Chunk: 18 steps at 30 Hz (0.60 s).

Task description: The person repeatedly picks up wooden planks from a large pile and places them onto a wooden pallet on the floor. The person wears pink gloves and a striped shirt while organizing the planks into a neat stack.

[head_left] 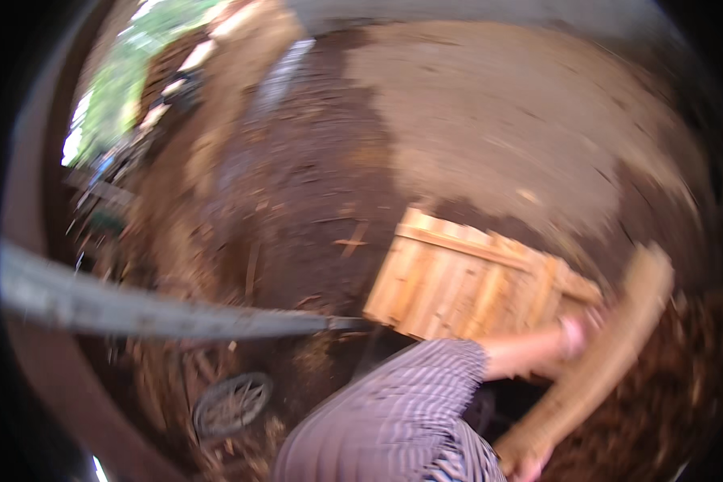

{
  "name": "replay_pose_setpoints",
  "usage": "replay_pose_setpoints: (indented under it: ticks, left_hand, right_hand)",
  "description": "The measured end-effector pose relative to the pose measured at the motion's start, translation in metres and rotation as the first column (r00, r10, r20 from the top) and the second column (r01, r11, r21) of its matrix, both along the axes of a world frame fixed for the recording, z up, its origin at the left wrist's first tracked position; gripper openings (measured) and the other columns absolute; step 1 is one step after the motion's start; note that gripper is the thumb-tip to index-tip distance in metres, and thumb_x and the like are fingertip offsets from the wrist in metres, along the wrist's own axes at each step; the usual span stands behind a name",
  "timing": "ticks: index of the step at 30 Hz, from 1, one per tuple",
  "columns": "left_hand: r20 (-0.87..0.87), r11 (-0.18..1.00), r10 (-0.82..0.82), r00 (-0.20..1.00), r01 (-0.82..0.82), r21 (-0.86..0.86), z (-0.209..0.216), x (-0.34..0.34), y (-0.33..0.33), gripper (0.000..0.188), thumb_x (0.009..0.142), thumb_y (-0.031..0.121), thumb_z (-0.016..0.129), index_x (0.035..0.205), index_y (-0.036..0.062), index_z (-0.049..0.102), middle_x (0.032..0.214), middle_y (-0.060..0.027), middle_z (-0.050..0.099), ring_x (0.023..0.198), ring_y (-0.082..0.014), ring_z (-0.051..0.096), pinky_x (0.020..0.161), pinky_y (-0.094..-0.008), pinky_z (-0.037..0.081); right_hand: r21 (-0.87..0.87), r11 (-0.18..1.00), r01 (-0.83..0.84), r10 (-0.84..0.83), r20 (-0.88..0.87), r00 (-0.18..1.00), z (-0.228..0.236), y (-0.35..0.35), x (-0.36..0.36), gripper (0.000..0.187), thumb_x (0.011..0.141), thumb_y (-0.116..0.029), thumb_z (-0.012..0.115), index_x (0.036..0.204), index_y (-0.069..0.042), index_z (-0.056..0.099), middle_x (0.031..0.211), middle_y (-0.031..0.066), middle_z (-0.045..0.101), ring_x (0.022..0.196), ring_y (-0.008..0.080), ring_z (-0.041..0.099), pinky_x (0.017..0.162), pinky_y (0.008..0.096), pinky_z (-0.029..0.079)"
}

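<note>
A thick, slightly curved length of light-brown wood [610, 345] slants up to the right in front of me, blurred by motion. My left hand [585, 328], at the end of a bare forearm with a pink band at the wrist, is closed at the wood's upper part; the wood partly hides its fingers. Low down, my right hand [528, 464] grips the same piece near its bottom end, partly cut off by the picture's edge. Behind the left forearm lies a slatted wooden panel [458, 281] of pale boards with a crosswise batten.
A grey metal beam [161, 297] juts in from the left. Below it is a spoked wheel [233, 406]. Dark, damp earth [297, 193] with wood scraps borders a paler floor patch [490, 112]. Brown loose material [675, 402] lies at the right; greenery shows at upper left.
</note>
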<state>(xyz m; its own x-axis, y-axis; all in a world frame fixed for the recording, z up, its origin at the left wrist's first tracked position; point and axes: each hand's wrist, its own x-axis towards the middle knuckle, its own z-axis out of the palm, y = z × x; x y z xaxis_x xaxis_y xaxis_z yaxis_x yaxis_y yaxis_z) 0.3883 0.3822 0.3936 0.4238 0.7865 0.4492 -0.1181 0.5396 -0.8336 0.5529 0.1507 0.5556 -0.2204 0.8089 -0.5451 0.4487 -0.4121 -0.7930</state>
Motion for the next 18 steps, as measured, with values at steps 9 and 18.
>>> replay_pose_setpoints:
  ticks: [9,18]
  left_hand:
    - [-0.902,0.923,0.355,-0.244,-0.063,0.38,0.077,-0.195,-0.058,0.06,0.087,0.015,0.072,0.139,-0.0031,0.049,0.13,-0.0159,0.062,0.096,-0.025,0.069,0.078,-0.0352,0.059]
    - [-0.52,0.89,0.417,-0.746,0.452,0.066,-0.071,-0.175,-0.076,0.063,0.089,0.009,0.073,0.145,0.0082,0.043,0.136,-0.0096,0.059,0.124,-0.0219,0.058,0.101,-0.0389,0.053]
  right_hand:
    - [0.126,0.98,-0.157,0.182,-0.224,0.957,-0.041,0.126,-0.13,0.115,0.069,-0.038,0.086,0.159,-0.013,0.02,0.148,0.0241,0.046,0.129,0.0307,0.053,0.109,0.0368,0.042]
    - [0.277,0.954,-0.113,0.154,-0.13,0.979,-0.284,0.163,-0.154,0.074,0.074,-0.024,0.085,0.136,-0.011,0.046,0.12,0.0157,0.063,0.115,0.0285,0.061,0.099,0.036,0.048]
